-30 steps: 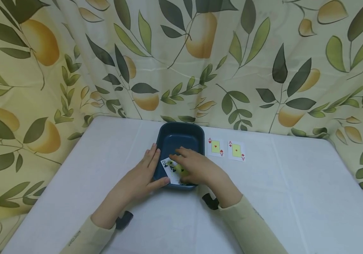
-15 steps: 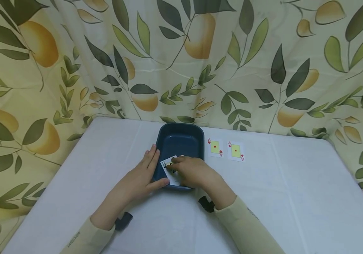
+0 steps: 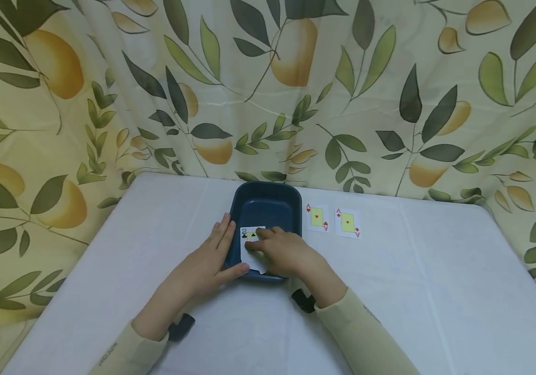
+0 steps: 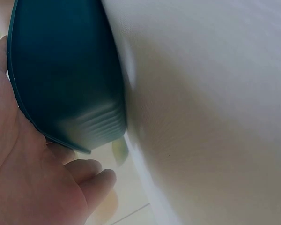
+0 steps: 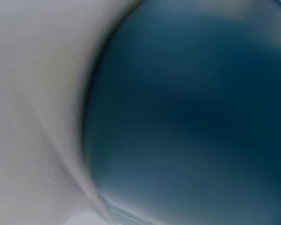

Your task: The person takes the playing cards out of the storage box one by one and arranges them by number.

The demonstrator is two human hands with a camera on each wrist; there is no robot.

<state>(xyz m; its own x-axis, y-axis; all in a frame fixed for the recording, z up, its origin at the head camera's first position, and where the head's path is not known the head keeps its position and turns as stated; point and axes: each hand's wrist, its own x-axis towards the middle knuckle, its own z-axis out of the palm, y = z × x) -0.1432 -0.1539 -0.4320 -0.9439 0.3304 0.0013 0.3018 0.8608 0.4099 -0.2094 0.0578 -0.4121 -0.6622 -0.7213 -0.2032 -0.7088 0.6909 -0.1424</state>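
A dark blue tray [image 3: 268, 211] stands on the white-covered table. A playing card, the two of clubs [image 3: 252, 257], lies in its near part with another card's edge showing beneath. My left hand [image 3: 204, 260] rests along the tray's left side, fingers extended and thumb over the near-left corner. In the left wrist view, the left palm [image 4: 28, 173] lies against the tray's rim. My right hand [image 3: 284, 253] reaches over the tray, fingertips touching the card's face. Its thumb is hidden. The right wrist view shows only the tray's side [image 5: 187, 103], blurred, and the cloth.
An ace of hearts [image 3: 317, 217] and an ace of diamonds [image 3: 348, 224] lie face up to the right of the tray. A patterned curtain [image 3: 249, 78] hangs behind the table's far edge. White cloth [image 3: 436, 271] covers the tabletop.
My right hand has come down and left onto the cards. Beneath its fingers the two of clubs has turned from slanted to nearly straight with the tray. The left hand stays put.
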